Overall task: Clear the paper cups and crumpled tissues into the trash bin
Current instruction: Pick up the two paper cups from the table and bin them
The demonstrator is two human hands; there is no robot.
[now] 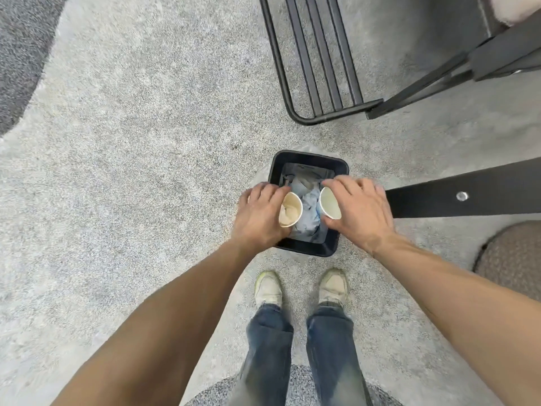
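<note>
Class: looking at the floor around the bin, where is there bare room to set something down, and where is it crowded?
Bare carpet lies left of the trash bin, and between the bin and the black rack above it. Crowded: over the bin, where the left hand and right hand each hold a paper cup; the shoes stand just below, and a black bar runs on its right.
</note>
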